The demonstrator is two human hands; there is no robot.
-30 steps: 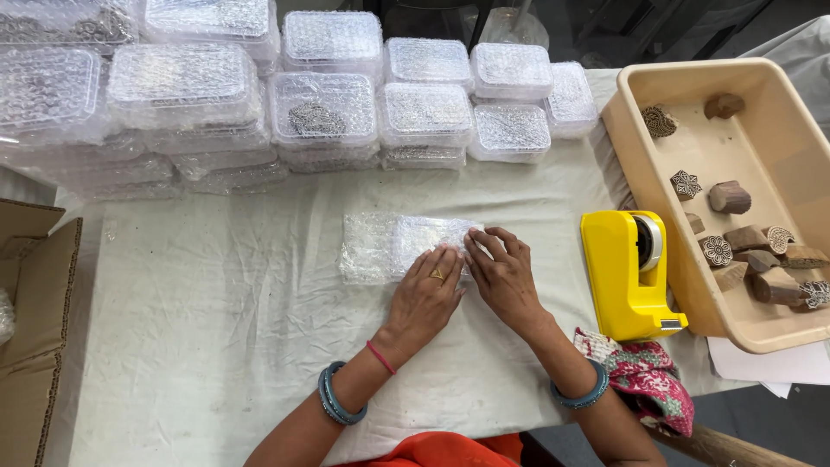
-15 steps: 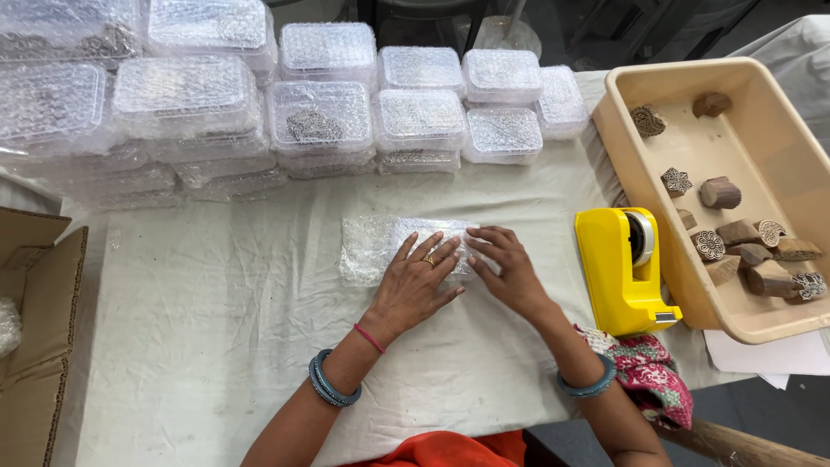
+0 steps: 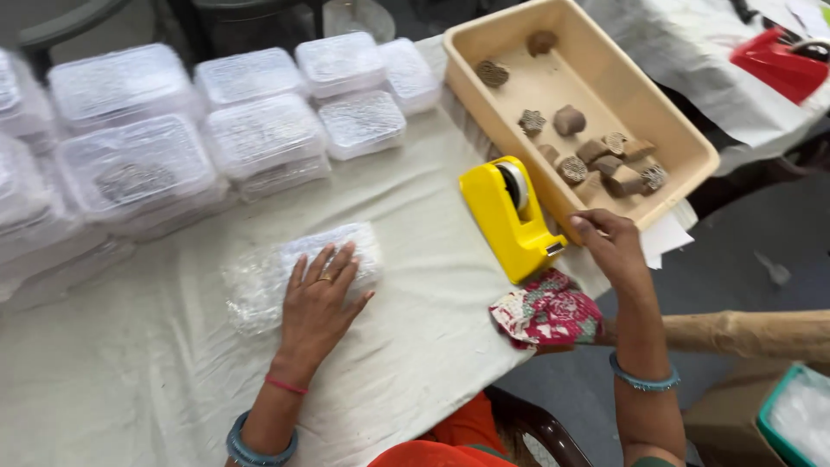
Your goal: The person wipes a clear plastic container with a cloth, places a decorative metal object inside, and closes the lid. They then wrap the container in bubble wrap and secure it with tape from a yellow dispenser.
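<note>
- Seen from above: a bench [image 3: 173,380] draped in pale cloth.
- Left hand [image 3: 317,307] flat, fingers spread, pressing down on a bubble-wrapped parcel [image 3: 298,272] lying near the middle of the bench.
- Right hand [image 3: 609,246] away from the parcel, at the front end of a yellow tape dispenser [image 3: 510,216], fingers loosely curled and touching its cutter end (cannot tell whether any tape is pinched between them).
- Just beyond the dispenser, a beige plastic tub [image 3: 683,147] with a scatter of small carved wooden blocks [image 3: 605,160] inside.
- Along the far edge of the bench, stacks of clear boxes in bubble wrap [image 3: 225,121], apparently finished.
- Below the dispenser, a crumpled red-and-green patterned cloth [image 3: 546,313] at the bench edge.
- Judged progress: wrap folded around the parcel and held closed by the left hand; no tape visible on it, so sealing seems left to do; loose blocks in the tub look unwrapped.
</note>
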